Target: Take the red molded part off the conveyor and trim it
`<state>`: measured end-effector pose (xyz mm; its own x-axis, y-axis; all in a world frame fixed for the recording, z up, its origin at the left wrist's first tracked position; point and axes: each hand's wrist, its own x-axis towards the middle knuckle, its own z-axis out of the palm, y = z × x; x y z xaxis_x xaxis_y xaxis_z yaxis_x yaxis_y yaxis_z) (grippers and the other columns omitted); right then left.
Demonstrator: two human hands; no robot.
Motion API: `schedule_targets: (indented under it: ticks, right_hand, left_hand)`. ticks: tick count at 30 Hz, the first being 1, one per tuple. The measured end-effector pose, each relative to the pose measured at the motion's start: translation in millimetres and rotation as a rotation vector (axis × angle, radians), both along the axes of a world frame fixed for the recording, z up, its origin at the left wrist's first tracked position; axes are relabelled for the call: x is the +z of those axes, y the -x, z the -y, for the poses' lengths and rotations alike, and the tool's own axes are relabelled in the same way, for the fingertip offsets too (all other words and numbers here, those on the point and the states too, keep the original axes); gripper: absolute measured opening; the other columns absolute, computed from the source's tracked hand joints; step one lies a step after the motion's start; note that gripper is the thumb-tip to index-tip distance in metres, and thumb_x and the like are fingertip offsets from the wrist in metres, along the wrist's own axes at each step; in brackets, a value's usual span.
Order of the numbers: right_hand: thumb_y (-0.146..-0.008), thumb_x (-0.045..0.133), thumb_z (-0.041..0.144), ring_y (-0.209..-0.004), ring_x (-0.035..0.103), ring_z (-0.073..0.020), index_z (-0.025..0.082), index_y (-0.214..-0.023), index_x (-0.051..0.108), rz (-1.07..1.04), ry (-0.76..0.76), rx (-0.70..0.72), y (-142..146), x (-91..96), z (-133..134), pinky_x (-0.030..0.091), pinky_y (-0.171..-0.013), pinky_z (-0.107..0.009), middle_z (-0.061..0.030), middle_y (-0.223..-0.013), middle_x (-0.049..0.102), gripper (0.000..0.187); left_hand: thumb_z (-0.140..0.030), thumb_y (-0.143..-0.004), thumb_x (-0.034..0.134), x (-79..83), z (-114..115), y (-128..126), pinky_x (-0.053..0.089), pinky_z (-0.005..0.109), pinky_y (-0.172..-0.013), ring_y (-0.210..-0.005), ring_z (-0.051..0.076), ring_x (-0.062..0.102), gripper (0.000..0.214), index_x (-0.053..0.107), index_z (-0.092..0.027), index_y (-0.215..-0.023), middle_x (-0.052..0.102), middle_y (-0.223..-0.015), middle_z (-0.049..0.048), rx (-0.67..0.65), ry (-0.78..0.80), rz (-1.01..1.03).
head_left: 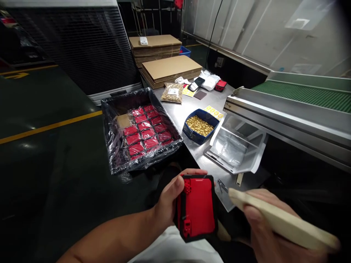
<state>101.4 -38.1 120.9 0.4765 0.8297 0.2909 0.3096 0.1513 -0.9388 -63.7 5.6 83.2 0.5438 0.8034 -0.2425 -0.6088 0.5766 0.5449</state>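
Observation:
My left hand (171,195) is wrapped round a red plastic case (199,206) with a black border, its red face turned up toward me. Small red clip-like parts sit along the case's left side. My right hand (263,219) grips a long, flat, cream-coloured bar (285,219), slightly blurred, whose near end points toward the case without touching it. On the table edge between the two lies a small metal tool (222,185). Beyond it stands a blue tray (189,134) filled with small gold-coloured pieces (199,125).
A plastic-lined black crate (109,146) at the left holds rows of red-and-black cases (148,131). Behind are cardboard stacks (171,67), a bag of gold pieces (172,92) and a phone (196,84). A grey bin (256,166) with clear bags sits below a green conveyor (307,94).

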Motion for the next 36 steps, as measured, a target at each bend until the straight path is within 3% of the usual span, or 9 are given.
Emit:
schedule_targets:
  ticks: [3, 8, 11, 17, 20, 22, 27, 32, 36]
  right_hand:
    - [-0.075, 0.079, 0.037, -0.082, 0.065, -0.0225, 0.022, -0.087, 0.072, -0.082, 0.128, -0.236, -4, -1.2, 5, 0.054, -0.072, -0.033, -0.0032, -0.091, 0.069, 0.021]
    - [-0.074, 0.078, 0.045, -0.076, 0.066, -0.0217, 0.021, -0.094, 0.070, -0.090, 0.255, -0.243, -15, -6.5, 15, 0.056, -0.059, -0.028, -0.0031, -0.084, 0.068, 0.032]
    - [-0.075, 0.078, 0.042, -0.080, 0.067, -0.0214, 0.020, -0.092, 0.070, -0.042, 0.243, -0.142, -18, -11.3, 18, 0.057, -0.058, -0.024, -0.0050, -0.091, 0.069, 0.029]
    - [-0.081, 0.071, 0.018, -0.084, 0.067, -0.0186, 0.021, -0.091, 0.068, 0.114, -0.002, 0.177, -7, -2.3, 17, 0.057, -0.068, -0.026, -0.0052, -0.091, 0.069, 0.011]
    - [-0.083, 0.070, 0.015, -0.082, 0.066, -0.0189, 0.023, -0.098, 0.067, 0.170, -0.003, 0.437, -2, 5.5, 12, 0.057, -0.070, -0.030, -0.0052, -0.091, 0.069, 0.018]
    - [-0.083, 0.070, 0.018, -0.085, 0.066, -0.0184, 0.023, -0.097, 0.067, 0.162, 0.018, 0.436, -4, 0.7, 5, 0.057, -0.072, -0.029, -0.0048, -0.093, 0.069, 0.015]
    - [-0.084, 0.069, 0.044, -0.080, 0.067, -0.0196, 0.019, -0.101, 0.062, -0.052, 0.288, -0.045, -36, -64.9, -26, 0.056, -0.070, -0.029, -0.0048, -0.090, 0.068, 0.031]
    - [-0.085, 0.058, 0.053, -0.076, 0.066, -0.0244, 0.018, -0.120, 0.050, 0.206, 0.516, 0.065, -59, -146.8, -54, 0.054, -0.065, -0.037, -0.0075, -0.090, 0.068, 0.051]
    - [-0.089, 0.051, 0.044, -0.081, 0.063, -0.0262, 0.019, -0.111, 0.061, 0.356, 0.519, 0.113, -59, -165.0, -69, 0.051, -0.074, -0.041, -0.0079, -0.090, 0.066, 0.035]
  left_hand:
    - [-0.069, -0.081, 0.059, 3.6, 1, -3, 0.055, 0.039, -0.083, -0.100, 0.030, 0.066, 0.072, 0.058, -0.013, -0.126, 0.065, -0.119, 0.0214, -0.027, 0.031, 0.058]
    - [-0.071, -0.082, 0.054, 2.0, 4, -6, 0.056, 0.043, -0.081, -0.097, 0.031, 0.066, 0.074, 0.056, -0.014, -0.128, 0.064, -0.119, 0.0230, -0.057, 0.095, 0.077]
    - [-0.070, -0.082, 0.056, 2.8, 4, -7, 0.057, 0.042, -0.080, -0.097, 0.032, 0.068, 0.072, 0.057, -0.013, -0.127, 0.065, -0.117, 0.0224, -0.057, 0.113, 0.080]
    - [-0.067, -0.080, 0.063, -0.3, 4, -8, 0.053, 0.038, -0.087, -0.100, 0.029, 0.066, 0.073, 0.055, -0.014, -0.130, 0.067, -0.113, 0.0185, -0.027, 0.118, 0.047]
    - [-0.068, -0.079, 0.063, -5.3, 7, -9, 0.052, 0.039, -0.089, -0.097, 0.028, 0.066, 0.075, 0.054, -0.014, -0.131, 0.067, -0.107, 0.0163, -0.032, 0.111, 0.010]
    - [-0.067, -0.079, 0.064, -6.9, 7, -9, 0.053, 0.036, -0.084, -0.091, 0.026, 0.066, 0.075, 0.055, -0.014, -0.130, 0.067, -0.104, 0.0157, -0.033, 0.123, -0.011]
    - [-0.063, -0.087, 0.056, -8.1, -1, -10, 0.055, 0.042, -0.082, -0.097, 0.032, 0.067, 0.069, 0.050, -0.013, -0.133, 0.064, -0.119, 0.0213, -0.038, 0.201, 0.042]
    - [-0.062, -0.093, 0.044, -15.4, -5, -9, 0.057, 0.051, -0.079, -0.098, 0.037, 0.067, 0.064, 0.047, -0.013, -0.135, 0.060, -0.126, 0.0248, -0.039, 0.297, 0.139]
    - [-0.061, -0.093, 0.043, -18.5, -6, -5, 0.056, 0.050, -0.083, -0.101, 0.036, 0.067, 0.063, 0.049, -0.013, -0.134, 0.058, -0.130, 0.0241, -0.018, 0.293, 0.149]
